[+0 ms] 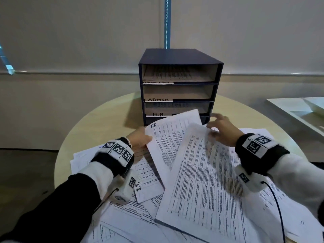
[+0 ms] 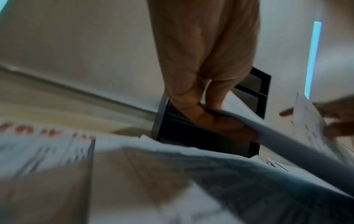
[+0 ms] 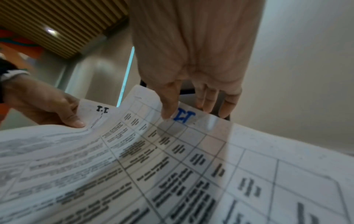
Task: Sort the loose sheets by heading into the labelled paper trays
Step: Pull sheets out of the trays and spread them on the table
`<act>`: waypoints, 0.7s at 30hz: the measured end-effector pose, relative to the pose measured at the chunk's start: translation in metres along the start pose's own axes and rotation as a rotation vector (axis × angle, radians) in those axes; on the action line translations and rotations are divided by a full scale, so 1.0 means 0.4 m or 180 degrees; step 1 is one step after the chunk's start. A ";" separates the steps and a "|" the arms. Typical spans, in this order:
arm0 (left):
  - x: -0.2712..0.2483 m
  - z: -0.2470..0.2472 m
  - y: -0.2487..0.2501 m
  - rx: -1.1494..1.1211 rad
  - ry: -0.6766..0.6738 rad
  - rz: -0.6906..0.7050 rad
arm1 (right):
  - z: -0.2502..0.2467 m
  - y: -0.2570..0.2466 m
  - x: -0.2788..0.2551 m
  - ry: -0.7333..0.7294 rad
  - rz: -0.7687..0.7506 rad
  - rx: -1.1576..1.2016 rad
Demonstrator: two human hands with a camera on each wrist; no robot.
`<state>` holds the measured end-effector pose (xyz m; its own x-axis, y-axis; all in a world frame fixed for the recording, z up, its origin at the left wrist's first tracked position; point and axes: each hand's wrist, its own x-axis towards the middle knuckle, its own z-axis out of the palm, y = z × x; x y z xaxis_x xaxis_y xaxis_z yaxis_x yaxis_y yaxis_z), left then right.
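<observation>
While a heap of loose white printed sheets [image 1: 201, 216] covers the near half of a round pale wooden table [image 1: 105, 116], a person in a dark jacket with white cuffs works with both bare hands over it. The left hand [image 1: 139, 138] pinches the near left corner of a white sheet with a printed table and the handwritten black heading "I.T" [image 1: 172, 134], thumb on top and fingers beneath, holding it raised and tilted above the pile. This sheet's far edge reaches the front of a dark navy-blue stack of paper trays [image 1: 180, 67] standing at the back of the table. The trays carry white labels reading "TASK LIST" [image 1: 157, 82], "ADMIN" [image 1: 158, 99] and "H.R." [image 1: 158, 114]; the lowest tray's label is hidden behind the raised sheet. Printed paper lies in the top tray and in the H.R. tray.

The right hand [image 1: 222, 130] holds the far edge of a second white printed sheet [image 1: 205, 172] headed in blue ink. The right wrist view shows its thumb [image 3: 168, 104] on the upper face beside the blue letters [image 3: 184, 116], the fingers [image 3: 208, 98] spread behind the edge. This sheet bows upward, overlapping the first. A black wristband with square black-and-white markers [image 1: 119, 151] sits on each wrist. A white shelf [image 1: 298, 111] shows at the right edge.
</observation>
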<state>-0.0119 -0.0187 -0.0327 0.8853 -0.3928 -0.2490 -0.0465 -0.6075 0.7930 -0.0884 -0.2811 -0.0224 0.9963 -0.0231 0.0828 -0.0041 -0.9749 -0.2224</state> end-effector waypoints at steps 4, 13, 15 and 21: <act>-0.018 -0.017 0.021 0.0299 -0.0373 0.0018 | -0.033 -0.065 -0.002 0.0090 -0.0499 -0.0331; -0.041 0.004 0.015 -0.0804 0.0205 0.0015 | 0.013 -0.147 0.006 -0.0263 -0.0688 -0.0107; -0.034 -0.022 0.000 -0.1089 0.0918 -0.0294 | 0.028 -0.142 0.001 -0.0327 -0.0616 -0.0205; -0.038 -0.044 -0.054 -0.1222 0.0936 -0.1321 | 0.062 -0.129 -0.027 -0.0563 -0.0450 -0.0124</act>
<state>-0.0160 0.0124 -0.0362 0.8865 0.0611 -0.4586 0.4486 -0.3564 0.8196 -0.0967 -0.2252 -0.0358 0.9867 0.1503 -0.0618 0.1368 -0.9736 -0.1826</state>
